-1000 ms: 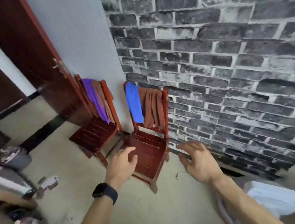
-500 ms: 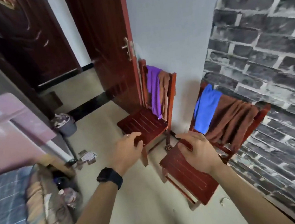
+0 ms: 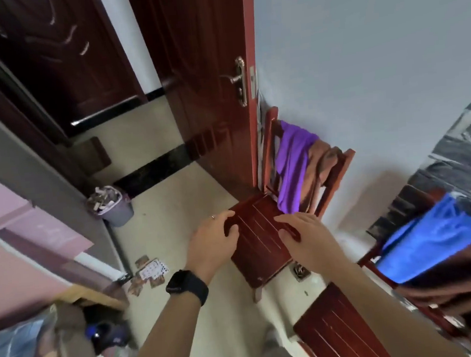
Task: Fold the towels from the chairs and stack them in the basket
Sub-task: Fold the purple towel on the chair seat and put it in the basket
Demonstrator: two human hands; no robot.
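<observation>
A purple towel [image 3: 293, 167] and a brown towel [image 3: 323, 165] hang over the back of the red wooden chair [image 3: 259, 241] by the door. A second red chair [image 3: 339, 337] at the lower right carries a blue towel [image 3: 433, 238] and a brown towel [image 3: 451, 282] on its back. My left hand [image 3: 214, 242] and my right hand [image 3: 305, 237] hover in front of the first chair's seat, fingers loosely curled, holding nothing. Neither hand touches a towel. No basket shows in this view.
An open dark red door [image 3: 206, 81] stands just left of the first chair. A small purple bin [image 3: 114, 208] full of scraps sits on the floor at left, with scattered cards [image 3: 151, 271] nearby. Pink furniture [image 3: 19, 225] and bedding fill the left edge.
The view has swung left, from the chair with the blue towel to the chair with the purple towel. Both hands now sit in front of that chair's seat, still holding nothing.
</observation>
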